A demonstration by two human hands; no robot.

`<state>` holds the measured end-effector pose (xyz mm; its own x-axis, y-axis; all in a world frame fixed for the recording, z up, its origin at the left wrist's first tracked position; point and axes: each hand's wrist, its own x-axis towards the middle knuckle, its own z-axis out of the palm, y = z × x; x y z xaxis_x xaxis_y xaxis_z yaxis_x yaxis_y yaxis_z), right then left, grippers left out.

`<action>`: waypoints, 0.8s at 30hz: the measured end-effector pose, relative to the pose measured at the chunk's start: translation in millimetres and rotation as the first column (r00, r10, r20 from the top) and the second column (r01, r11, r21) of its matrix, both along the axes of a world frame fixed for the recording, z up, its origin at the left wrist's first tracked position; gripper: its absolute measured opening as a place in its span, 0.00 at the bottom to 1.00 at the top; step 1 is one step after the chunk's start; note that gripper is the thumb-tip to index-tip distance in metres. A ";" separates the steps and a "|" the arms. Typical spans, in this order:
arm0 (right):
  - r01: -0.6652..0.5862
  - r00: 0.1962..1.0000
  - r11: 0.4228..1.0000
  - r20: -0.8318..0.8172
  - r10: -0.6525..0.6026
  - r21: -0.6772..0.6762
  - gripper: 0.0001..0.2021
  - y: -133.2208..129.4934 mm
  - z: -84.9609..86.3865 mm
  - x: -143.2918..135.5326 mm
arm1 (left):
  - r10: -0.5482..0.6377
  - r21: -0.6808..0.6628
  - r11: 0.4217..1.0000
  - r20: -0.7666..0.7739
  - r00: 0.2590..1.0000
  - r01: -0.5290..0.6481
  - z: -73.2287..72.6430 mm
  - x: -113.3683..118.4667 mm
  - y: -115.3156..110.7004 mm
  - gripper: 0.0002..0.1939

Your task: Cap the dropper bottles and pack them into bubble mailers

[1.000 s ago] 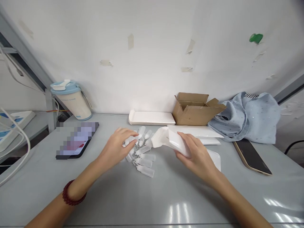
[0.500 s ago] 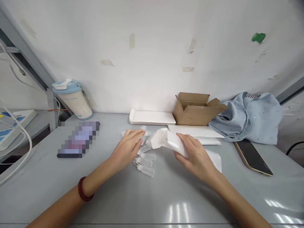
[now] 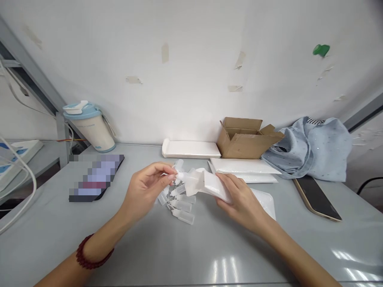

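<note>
My left hand (image 3: pixel 149 187) pinches the tip of a small translucent squeeze bottle (image 3: pixel 181 175). The bottle's body points right, into the open mouth of a white padded envelope (image 3: pixel 216 186). Wrapped round that envelope from the right, my right hand (image 3: pixel 239 199) holds it just above the table, its flap end facing left. Beneath and beside the left fingers lies a loose pile of similar dropper bottles (image 3: pixel 183 216), partly hidden by the hand. Under my right hand, another white padded envelope (image 3: pixel 265 202) rests on the table, partly covered.
Along the wall stand a stack of white envelopes (image 3: pixel 191 149), an open cardboard box (image 3: pixel 248 143) and a light blue cloth bag (image 3: pixel 326 149). More padded envelopes (image 3: pixel 245 165) lie before the box. A phone (image 3: pixel 318 197) is at right; a tumbler (image 3: pixel 92 127) and blurred phone (image 3: pixel 98 175) are at left.
My left hand has come up from the pile with a squeeze bottle and brought its body to the envelope's mouth. My right hand keeps its hold on the envelope.
</note>
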<state>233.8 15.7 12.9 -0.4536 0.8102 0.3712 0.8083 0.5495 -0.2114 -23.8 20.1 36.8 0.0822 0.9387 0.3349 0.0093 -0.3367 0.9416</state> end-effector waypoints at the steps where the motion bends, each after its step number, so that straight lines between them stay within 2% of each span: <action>1: -0.012 1.000 1.000 -0.005 0.012 0.000 0.26 -0.5 -0.2 -0.8 | -0.024 -0.027 0.999 0.003 1.000 0.024 -0.9 1.9 -0.5 0.01; 6: -0.059 0.997 0.998 -0.041 0.059 0.007 0.27 -4.3 1.7 -5.2 | -0.054 -0.122 0.992 -0.140 0.989 0.037 -7.1 10.8 -1.8 0.07; 9: -0.053 0.997 0.998 -0.056 0.054 0.025 0.27 -5.7 2.3 -5.8 | 0.003 0.011 1.000 -0.253 0.967 0.000 -12.5 14.4 -3.6 0.09; 11: -0.039 0.997 0.998 -0.058 0.041 0.039 0.27 -5.9 2.1 -5.5 | 0.089 0.135 0.990 -0.295 0.951 -0.050 -16.1 16.5 -5.2 0.09; 13: -0.032 0.998 0.998 -0.058 0.035 0.046 0.27 -5.9 1.9 -5.3 | 0.170 0.205 0.973 -0.308 0.936 -0.110 -18.9 18.1 -6.4 0.08; 16: -0.033 0.998 0.998 -0.055 0.036 0.048 0.27 -5.9 1.6 -5.6 | 0.229 0.211 0.963 -0.327 0.917 -0.166 -20.9 19.5 -7.5 0.06; 20: -0.045 0.998 0.997 -0.038 0.047 0.059 0.27 -6.5 0.3 -6.6 | 0.279 0.215 0.956 -0.438 0.855 -0.202 -19.8 20.1 -8.8 0.04; 24: -0.042 0.998 0.997 -0.034 0.045 0.071 0.27 -6.8 -1.4 -7.8 | 0.348 0.339 0.920 -0.487 0.801 -0.195 -19.9 21.2 -9.9 0.05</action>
